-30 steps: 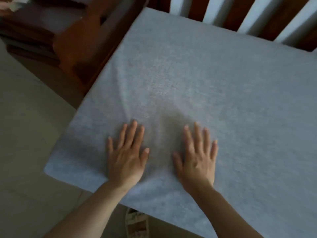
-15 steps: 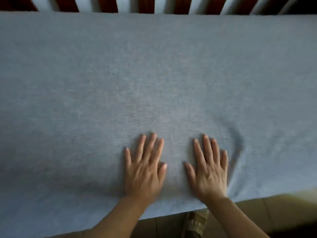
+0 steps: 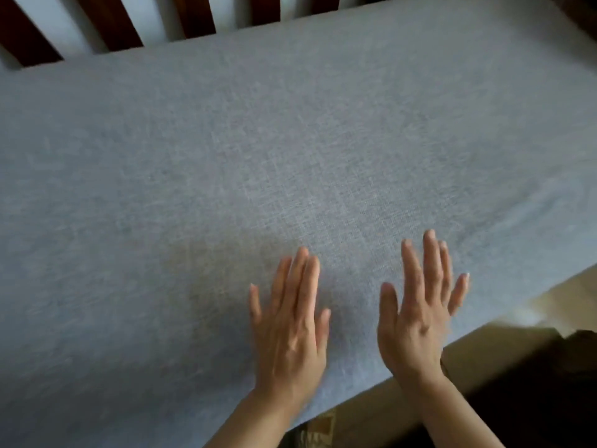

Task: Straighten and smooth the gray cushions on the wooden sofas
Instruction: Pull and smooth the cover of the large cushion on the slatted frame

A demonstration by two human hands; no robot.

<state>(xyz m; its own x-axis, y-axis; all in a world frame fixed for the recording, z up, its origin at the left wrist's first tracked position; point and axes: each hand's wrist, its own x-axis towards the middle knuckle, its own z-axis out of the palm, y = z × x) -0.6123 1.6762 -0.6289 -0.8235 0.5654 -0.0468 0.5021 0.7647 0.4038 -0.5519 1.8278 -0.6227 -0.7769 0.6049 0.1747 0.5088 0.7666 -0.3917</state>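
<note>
1. I see the gray cushion (image 3: 258,150) filling most of the head view, lying flat on the wooden sofa, whose dark slats (image 3: 116,21) stand along the cushion's far edge at the top of the frame.
2. My left hand (image 3: 290,331) lies palm down on the cushion near its front edge, fingers straight and close together, thumb out to the side. It grips nothing; it is flat against the fabric.
3. My right hand (image 3: 416,318) is just beside it, also palm down with fingers straight and slightly fanned. It holds nothing. It looks a little blurred, and I cannot tell whether the whole palm touches the fabric or only part of it.
4. The two hands sit apart, with a strip of bare cushion between them.
5. A faint darker patch (image 3: 219,270) shows on the fabric just left of the left hand.
6. Light creases (image 3: 533,208) run across the cushion's right part, beyond the right hand.
7. Below the cushion's front edge, at lower right, I see pale floor (image 3: 565,292) and a dark shadowed area (image 3: 533,383) whose contents I cannot make out.
</note>
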